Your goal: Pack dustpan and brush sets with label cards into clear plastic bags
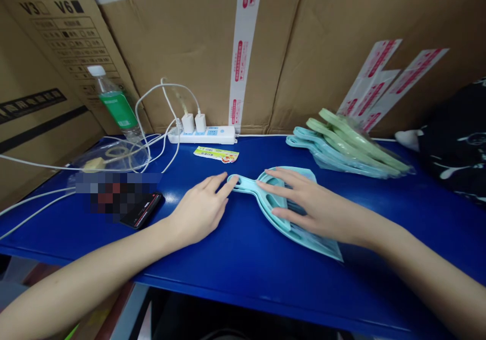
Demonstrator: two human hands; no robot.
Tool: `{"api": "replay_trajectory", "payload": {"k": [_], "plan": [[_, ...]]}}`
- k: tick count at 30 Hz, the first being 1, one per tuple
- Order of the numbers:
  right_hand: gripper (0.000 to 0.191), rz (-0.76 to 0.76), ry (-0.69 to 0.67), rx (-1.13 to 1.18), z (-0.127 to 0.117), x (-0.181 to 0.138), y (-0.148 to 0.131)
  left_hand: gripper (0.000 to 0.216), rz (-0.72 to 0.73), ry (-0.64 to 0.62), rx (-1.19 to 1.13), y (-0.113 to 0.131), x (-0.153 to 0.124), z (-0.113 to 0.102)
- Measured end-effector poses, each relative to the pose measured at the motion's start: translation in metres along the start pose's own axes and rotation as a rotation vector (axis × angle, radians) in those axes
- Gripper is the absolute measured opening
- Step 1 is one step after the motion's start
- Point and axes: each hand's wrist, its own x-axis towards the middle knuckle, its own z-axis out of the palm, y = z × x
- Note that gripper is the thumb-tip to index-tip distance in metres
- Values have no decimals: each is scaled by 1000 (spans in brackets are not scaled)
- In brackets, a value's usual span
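Observation:
A light blue dustpan (pixel 321 246) lies flat on the blue table, its handle pointing left. A smaller matching piece, likely a hand brush (pixel 274 182), is nested on it, its handle over the pan's handle. My right hand (pixel 309 201) rests on top of the set with fingers spread and covers part of it. At the handle end, my left hand (pixel 201 206) touches the tip with its index finger. Its other fingers are loosely bent and apart, not wrapped round the handle.
Back right, several light blue and green handled pieces (pixel 341 147) lie stacked in clear plastic. A power strip (pixel 207 135) with white cables stands along the cardboard. A label strip (pixel 216 154), a bottle (pixel 117 107) and a phone (pixel 142 211) are towards the left.

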Motion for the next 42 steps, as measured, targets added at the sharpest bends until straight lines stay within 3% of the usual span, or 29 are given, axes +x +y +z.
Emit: {"api": "replay_trajectory", "payload": {"k": [6,11,17,21,29,37,42], "plan": [[58,-18,-18,21,1,1,-2,29,-18,-53,-138,1,3,-1],[58,-69,-54,19,-2,2,-2,23,-206,-65,-495,-3,9,-11],[67,-169,-107,52,4,-1,-9,30,-401,-343,-1022,-2,13,-6],[66,-205,-148,65,7,-2,-16,31,-447,-432,-1226,-1,12,-5],[66,-174,-214,59,3,-3,-21,37,-490,-463,-1357,-2,10,-7],[63,-193,-177,32,3,-5,-23,35,-485,-456,-1411,-2,10,-8],[65,-166,-255,51,-1,-4,-24,36,-471,-446,-1415,-2,10,-7]]}}
